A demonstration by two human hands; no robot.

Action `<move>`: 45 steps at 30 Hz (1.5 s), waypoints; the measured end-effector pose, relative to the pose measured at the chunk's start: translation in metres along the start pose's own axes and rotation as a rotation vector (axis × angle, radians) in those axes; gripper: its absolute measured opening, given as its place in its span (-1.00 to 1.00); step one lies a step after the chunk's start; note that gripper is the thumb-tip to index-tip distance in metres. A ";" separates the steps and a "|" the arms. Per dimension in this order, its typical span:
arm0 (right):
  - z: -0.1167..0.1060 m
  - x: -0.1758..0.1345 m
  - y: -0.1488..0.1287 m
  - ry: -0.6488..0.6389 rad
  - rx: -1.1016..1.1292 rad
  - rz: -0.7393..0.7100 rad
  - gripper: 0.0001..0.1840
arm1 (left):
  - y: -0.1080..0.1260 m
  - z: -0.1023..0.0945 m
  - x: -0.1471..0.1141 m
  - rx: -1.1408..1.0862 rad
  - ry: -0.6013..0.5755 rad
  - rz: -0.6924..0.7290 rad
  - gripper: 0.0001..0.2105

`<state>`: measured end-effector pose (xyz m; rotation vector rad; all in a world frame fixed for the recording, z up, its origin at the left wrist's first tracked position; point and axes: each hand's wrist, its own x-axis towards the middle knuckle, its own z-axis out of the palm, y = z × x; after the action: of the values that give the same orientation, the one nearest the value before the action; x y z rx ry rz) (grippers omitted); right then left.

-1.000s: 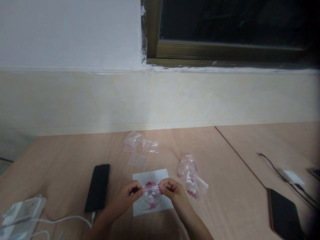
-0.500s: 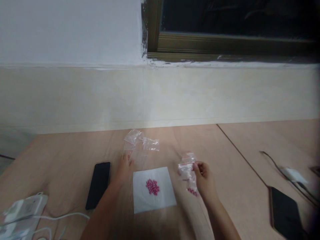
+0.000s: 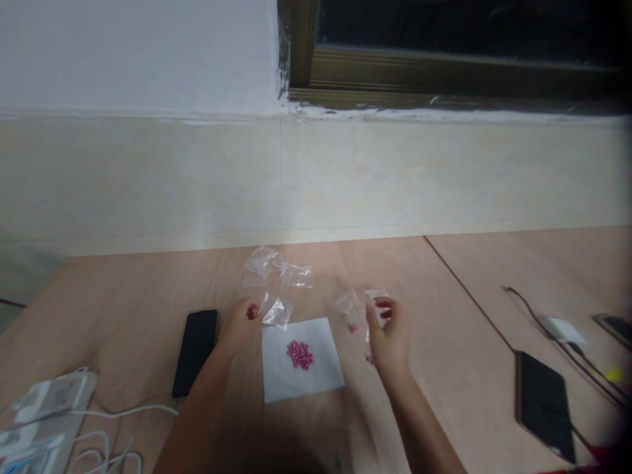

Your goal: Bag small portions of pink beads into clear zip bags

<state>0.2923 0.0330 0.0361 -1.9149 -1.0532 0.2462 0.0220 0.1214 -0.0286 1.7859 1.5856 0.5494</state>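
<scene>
Pinched in my left hand [image 3: 248,317] is a small clear zip bag [image 3: 277,312], held above the top left corner of a white paper square [image 3: 281,387]. A cluster of pink beads [image 3: 300,355] lies on the paper. To the right, my right hand [image 3: 390,339] is over small clear bags with pink beads in them, its thumb and fingers apart and somewhat blurred. One of these, a bag with a few beads [image 3: 349,309], lies just left of the thumb. The hand partly hides the other bags.
More clear bags [image 3: 264,263] lie near the wall. A black phone [image 3: 195,353] is left of my left forearm, and another phone [image 3: 544,401] is at the right. A white power strip [image 3: 62,411] with cables occupies the left corner. A cable with a white adapter [image 3: 565,330] lies at the right.
My left hand has picked up a clear bag from the table and drawn it slightly nearer. My right hand has shifted left and loosened its pinch on the bead bags, which have spread apart.
</scene>
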 end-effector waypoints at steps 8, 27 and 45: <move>0.043 -0.084 -0.067 -0.731 0.341 0.054 -0.79 | 0.065 -0.008 -0.078 -0.066 -0.215 0.232 -0.95; 0.024 -0.065 -0.044 -1.141 0.491 0.287 -0.73 | 0.066 -0.015 -0.086 -0.316 -0.668 0.210 -0.78; 0.029 -0.076 -0.047 -0.870 0.170 0.060 -0.81 | 0.067 -0.009 -0.080 -0.105 -0.249 0.303 -0.64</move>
<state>0.2034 0.0038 0.0389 -1.6890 -1.4543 1.2398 0.0480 0.0429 0.0359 1.9427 1.1078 0.5143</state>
